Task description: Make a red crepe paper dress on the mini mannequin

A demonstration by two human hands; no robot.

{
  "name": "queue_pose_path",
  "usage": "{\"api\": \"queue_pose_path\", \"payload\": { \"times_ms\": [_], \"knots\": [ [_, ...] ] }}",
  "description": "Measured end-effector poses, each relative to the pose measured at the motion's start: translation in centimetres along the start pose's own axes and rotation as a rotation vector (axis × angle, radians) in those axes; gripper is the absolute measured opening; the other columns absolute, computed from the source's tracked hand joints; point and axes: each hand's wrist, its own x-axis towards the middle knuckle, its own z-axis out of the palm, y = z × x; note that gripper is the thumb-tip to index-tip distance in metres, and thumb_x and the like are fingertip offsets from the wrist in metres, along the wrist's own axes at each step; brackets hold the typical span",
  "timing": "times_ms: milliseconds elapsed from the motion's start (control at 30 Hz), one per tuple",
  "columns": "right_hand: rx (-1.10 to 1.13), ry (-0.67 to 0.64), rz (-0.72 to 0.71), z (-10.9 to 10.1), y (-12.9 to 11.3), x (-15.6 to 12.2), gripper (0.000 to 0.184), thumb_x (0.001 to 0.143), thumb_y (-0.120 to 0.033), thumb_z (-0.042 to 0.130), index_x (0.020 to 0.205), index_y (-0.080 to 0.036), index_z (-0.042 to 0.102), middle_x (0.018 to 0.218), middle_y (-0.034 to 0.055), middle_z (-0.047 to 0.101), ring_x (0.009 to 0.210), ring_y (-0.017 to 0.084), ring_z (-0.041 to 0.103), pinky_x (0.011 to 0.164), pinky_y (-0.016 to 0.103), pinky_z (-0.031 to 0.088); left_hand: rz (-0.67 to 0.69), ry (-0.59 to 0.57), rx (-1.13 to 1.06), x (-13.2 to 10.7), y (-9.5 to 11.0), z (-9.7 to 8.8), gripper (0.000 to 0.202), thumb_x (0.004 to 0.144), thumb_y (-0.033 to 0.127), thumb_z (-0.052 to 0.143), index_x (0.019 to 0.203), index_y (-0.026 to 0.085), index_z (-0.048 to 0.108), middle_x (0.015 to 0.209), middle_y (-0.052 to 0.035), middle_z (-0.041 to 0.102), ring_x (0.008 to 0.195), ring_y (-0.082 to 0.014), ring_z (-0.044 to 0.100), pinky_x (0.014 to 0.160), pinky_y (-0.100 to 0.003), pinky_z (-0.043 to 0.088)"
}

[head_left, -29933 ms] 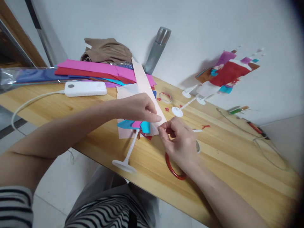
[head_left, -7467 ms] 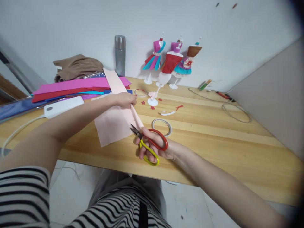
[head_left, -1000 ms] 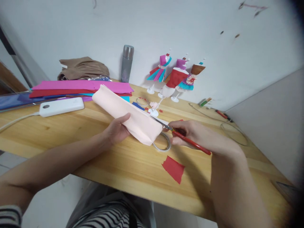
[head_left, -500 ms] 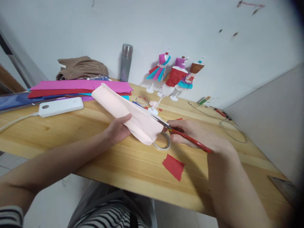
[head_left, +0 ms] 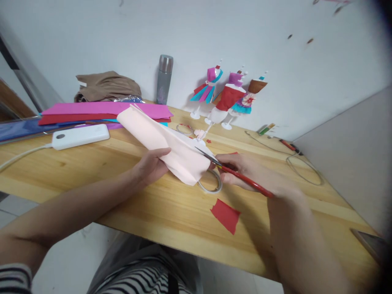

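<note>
Pale pink crepe-like paper [head_left: 165,143], folded over lengthwise, is held above the table by my left hand [head_left: 153,165], thumb on top and fingers underneath. My right hand [head_left: 241,171] grips red-handled scissors [head_left: 241,176]. Their blades lie at the right end of the pink paper, along its upper edge; whether they are cutting through cannot be made out. Under the paper's right end sits a roll of tape [head_left: 216,190], partly covered. A torn-edged red scrap [head_left: 226,215] lies on the table in front of it.
Several small dress forms in coloured paper, one in a red top [head_left: 230,98], stand near the wall. A grey flask [head_left: 164,79], brown cloth [head_left: 107,85], magenta sheets [head_left: 85,108] and a white power bank [head_left: 81,136] are at left. A cable [head_left: 303,175] and red-handled tool [head_left: 288,145] lie right.
The view has shifted slightly, so the background sits a little further right. At the far left end the folded paper layers have parted a bit more. Both hands keep their holds.
</note>
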Motion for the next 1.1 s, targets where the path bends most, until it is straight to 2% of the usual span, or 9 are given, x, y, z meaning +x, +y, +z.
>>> {"api": "queue_pose_path", "payload": {
  "times_ms": [233, 400, 500, 667, 800, 933, 1100],
  "knots": [
    [0.026, 0.031, -0.004, 0.2, 0.5, 0.3, 0.048, 0.083, -0.064, 0.062, 0.089, -0.016, 0.061, 0.07, -0.0033, 0.042, 0.061, 0.012, 0.033, 0.054, 0.026, 0.027, 0.017, 0.007, 0.01, 0.0, -0.1, 0.0, 0.067, 0.082, 0.003, 0.049, 0.147, 0.018, 0.047, 0.129, -0.0068, 0.07, 0.138, -0.029, 0.05, 0.122, -0.049, 0.033],
    [0.022, 0.045, 0.029, 0.2, 0.6, 0.3, 0.049, 0.082, -0.066, 0.061, 0.089, -0.018, 0.064, 0.067, -0.004, 0.042, 0.058, 0.011, 0.032, 0.053, 0.026, 0.026, 0.006, 0.001, 0.003, 0.1, -0.1, -0.3, 0.07, 0.079, 0.003, 0.052, 0.149, 0.009, 0.043, 0.132, -0.0128, 0.067, 0.136, -0.0323, 0.051, 0.122, -0.05, 0.033],
    [0.011, 0.046, 0.069, 0.0, 0.3, 0.3, 0.05, 0.082, -0.068, 0.061, 0.086, -0.018, 0.065, 0.064, -0.0043, 0.041, 0.057, 0.011, 0.031, 0.052, 0.026, 0.025, 0.004, -0.008, -0.004, 0.1, -0.1, -0.4, 0.07, 0.08, 0.002, 0.052, 0.148, 0.009, 0.043, 0.136, -0.013, 0.064, 0.136, -0.0319, 0.052, 0.123, -0.05, 0.031],
    [0.007, 0.053, 0.091, -0.1, 0.0, 0.2, 0.052, 0.081, -0.068, 0.06, 0.09, -0.017, 0.068, 0.067, -0.0025, 0.047, 0.058, 0.011, 0.036, 0.054, 0.026, 0.029, 0.002, -0.072, -0.032, 0.1, 0.0, -0.8, 0.066, 0.075, 0.008, 0.057, 0.141, 0.009, 0.051, 0.129, -0.0118, 0.069, 0.138, -0.034, 0.05, 0.123, -0.051, 0.03],
    [0.008, 0.06, 0.07, -0.1, 0.4, 0.2, 0.055, 0.081, -0.068, 0.059, 0.095, -0.016, 0.068, 0.068, -0.0021, 0.048, 0.059, 0.012, 0.036, 0.054, 0.027, 0.031, 0.094, -0.129, -0.076, 0.5, 0.2, -1.4, 0.05, 0.08, 0.02, 0.062, 0.128, 0.011, 0.061, 0.123, -0.0103, 0.072, 0.141, -0.0355, 0.044, 0.122, -0.052, 0.03],
    [-0.014, 0.051, 0.058, 0.0, 0.6, 0.3, 0.054, 0.082, -0.069, 0.057, 0.09, -0.016, 0.066, 0.067, -0.0026, 0.045, 0.058, 0.011, 0.033, 0.052, 0.026, 0.028, 0.155, -0.08, -0.062, 1.1, 0.4, -1.8, 0.038, 0.081, 0.03, 0.07, 0.115, 0.014, 0.065, 0.12, -0.01, 0.073, 0.142, -0.037, 0.044, 0.123, -0.053, 0.028],
    [-0.027, 0.057, 0.063, 0.2, 0.7, 0.5, 0.047, 0.084, -0.064, 0.057, 0.084, -0.017, 0.061, 0.066, -0.0026, 0.044, 0.058, 0.011, 0.034, 0.053, 0.026, 0.028, 0.175, -0.021, 0.002, 1.4, 0.7, -1.6, 0.046, 0.075, 0.03, 0.077, 0.116, 0.013, 0.065, 0.125, -0.0122, 0.07, 0.141, -0.0373, 0.044, 0.122, -0.053, 0.031]
  ]
}}
